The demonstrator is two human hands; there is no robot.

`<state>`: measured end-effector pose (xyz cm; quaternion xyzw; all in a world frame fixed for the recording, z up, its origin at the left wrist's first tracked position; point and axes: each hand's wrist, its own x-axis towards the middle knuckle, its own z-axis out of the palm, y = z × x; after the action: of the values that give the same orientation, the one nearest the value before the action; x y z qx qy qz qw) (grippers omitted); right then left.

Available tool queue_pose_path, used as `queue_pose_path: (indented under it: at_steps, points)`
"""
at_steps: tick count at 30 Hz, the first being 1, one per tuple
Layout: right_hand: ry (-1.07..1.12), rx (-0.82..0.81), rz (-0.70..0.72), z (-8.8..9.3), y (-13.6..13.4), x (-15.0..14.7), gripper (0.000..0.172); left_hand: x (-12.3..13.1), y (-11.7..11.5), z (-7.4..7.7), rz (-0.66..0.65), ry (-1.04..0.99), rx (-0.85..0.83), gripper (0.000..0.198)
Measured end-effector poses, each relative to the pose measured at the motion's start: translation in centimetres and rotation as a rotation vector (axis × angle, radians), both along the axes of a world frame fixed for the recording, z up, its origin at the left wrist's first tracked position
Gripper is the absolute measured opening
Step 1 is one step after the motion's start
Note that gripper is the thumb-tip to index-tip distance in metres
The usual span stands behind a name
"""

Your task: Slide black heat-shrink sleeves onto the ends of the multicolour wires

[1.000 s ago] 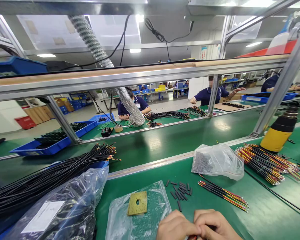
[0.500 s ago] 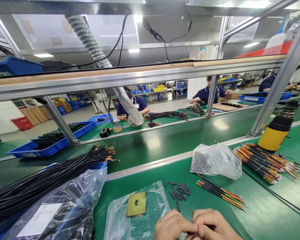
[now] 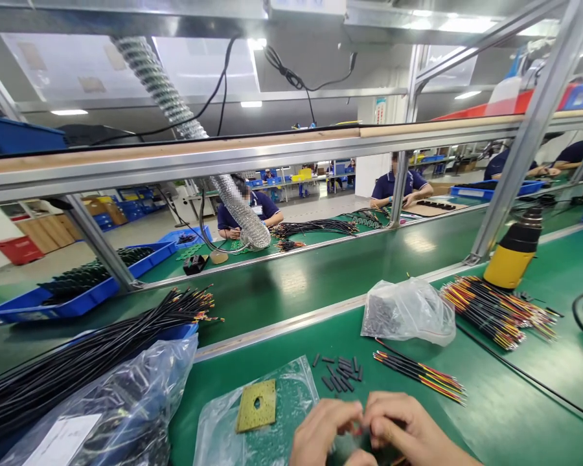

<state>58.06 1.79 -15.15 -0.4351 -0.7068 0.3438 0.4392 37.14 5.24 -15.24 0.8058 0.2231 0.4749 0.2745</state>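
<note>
At the bottom edge, my left hand (image 3: 323,430) has its fingers curled, thumb low; a small reddish bit shows blurred at its fingertips. Close beside it on the right, my right hand (image 3: 411,424) is closed, with a sliver of orange-red wire below it; most of what it holds is hidden. Short black tubes (image 3: 342,374) lie scattered just beyond my hands. A few red, yellow and black wires (image 3: 420,377) rest behind my right hand. To the left, a yellow sponge (image 3: 256,406) with a hole sits on a clear plastic bag (image 3: 208,440).
A bag of small dark parts (image 3: 408,312), a wire bundle (image 3: 498,312) and a yellow heat gun (image 3: 512,252) stand at the right. Long black cables (image 3: 87,353) and a plastic bag (image 3: 126,401) fill the left. A metal rail (image 3: 282,327) crosses behind.
The view has shifted slightly to the right. My hands have moved a little apart at the fingertips, and my left fingers have lifted. One black tube near my hands no longer shows.
</note>
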Motion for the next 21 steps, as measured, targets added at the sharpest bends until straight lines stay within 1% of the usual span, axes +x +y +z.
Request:
queue_pose_path:
  at_steps: [1,2,4,5,6,7,9,10,11,12,13,15,16,17,18,20,21]
  points:
    - [-0.108,0.06,-0.127,-0.1,0.5,1.0,0.058,-0.2,0.4,0.0,0.026,0.033,-0.025,0.04]
    - [-0.24,0.128,-0.283,-0.2,1.1,2.2,0.057,-0.4,1.0,0.1,0.056,0.088,-0.042,0.042]
    - [-0.501,0.25,-0.595,-0.8,2.4,4.9,0.059,-0.5,2.2,0.4,0.108,0.255,-0.043,0.035]
    - [-0.58,0.277,-0.698,-1.0,2.9,6.2,0.06,-0.4,2.8,0.6,0.119,0.352,-0.023,0.032]
    - [-0.633,0.29,-0.764,-1.3,3.3,7.3,0.062,-0.2,3.4,0.8,0.12,0.451,0.01,0.032]
    - [-0.653,0.294,-0.796,-1.4,3.5,8.0,0.063,0.2,4.0,0.9,0.111,0.547,0.056,0.033]
    - [-0.67,0.307,-0.804,-1.2,3.5,8.4,0.059,1.0,4.9,0.8,0.064,0.709,0.182,0.033]
    - [-0.683,0.323,-0.797,-1.0,3.3,7.9,0.054,1.4,5.3,0.6,0.037,0.761,0.254,0.03]
    - [-0.689,0.336,-0.761,-0.7,3.0,7.1,0.046,1.7,5.7,0.3,0.015,0.79,0.319,0.026]
    - [-0.682,0.34,-0.677,-0.5,2.6,6.0,0.037,1.9,6.0,0.0,-0.008,0.8,0.369,0.023]
    - [-0.669,0.34,-0.547,-0.4,2.2,4.6,0.028,2.0,6.2,-0.4,-0.019,0.797,0.398,0.022]
    - [-0.597,0.313,-0.159,-1.1,1.6,1.7,0.017,1.8,6.3,-1.0,-0.018,0.787,0.402,0.024]
    - [-0.572,0.319,0.0,-1.7,1.4,0.3,0.019,1.5,6.3,-1.2,-0.013,0.791,0.384,0.026]
    - [-0.551,0.326,0.085,-2.5,1.4,-0.9,0.022,1.2,6.2,-1.4,-0.008,0.796,0.358,0.026]
    - [-0.539,0.334,0.129,-3.3,1.4,-1.8,0.024,0.9,6.1,-1.4,-0.004,0.795,0.325,0.026]
    - [-0.522,0.344,0.117,-4.5,1.5,-2.8,0.025,0.2,5.8,-1.2,-0.008,0.765,0.235,0.025]
    - [-0.514,0.343,0.102,-4.7,1.6,-2.9,0.025,-0.1,5.6,-1.1,-0.011,0.728,0.176,0.026]
